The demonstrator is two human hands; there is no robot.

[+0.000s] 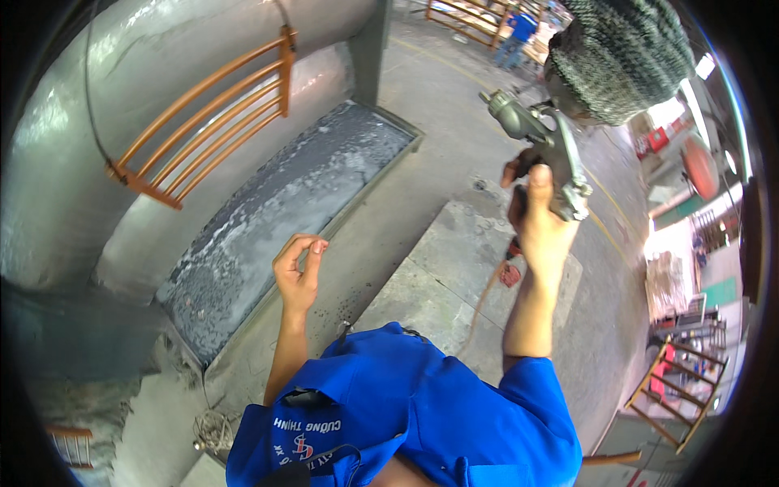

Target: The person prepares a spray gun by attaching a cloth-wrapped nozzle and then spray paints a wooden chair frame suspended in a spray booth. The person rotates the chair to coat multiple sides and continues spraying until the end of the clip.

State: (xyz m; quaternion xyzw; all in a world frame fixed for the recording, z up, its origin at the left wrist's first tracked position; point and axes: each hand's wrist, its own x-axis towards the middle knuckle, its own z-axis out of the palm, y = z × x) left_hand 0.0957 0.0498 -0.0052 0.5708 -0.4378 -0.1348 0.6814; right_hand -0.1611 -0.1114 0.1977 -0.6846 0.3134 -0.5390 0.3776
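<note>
My right hand (537,207) is raised and wrapped round the grip of a metal spray gun (560,154). A rounded cup sits on top of the gun, wrapped in a grey knitted cover (633,61). My left hand (299,268) is held up over the near edge of the trough, its fingers curled in and the thumb close to the fingertips; nothing shows in it. Beyond it, to the upper left, an orange-brown slatted wooden frame (217,114) hangs tilted in front of a shiny metal-like wall, apart from both hands.
A long trough (345,215) of grey liquid with pale foam lies under the frame. On the concrete floor, a hose (484,304) runs near my right forearm. Wooden frames (680,390) stand at the right. Far off, a person (517,36) in blue is near more wooden pieces.
</note>
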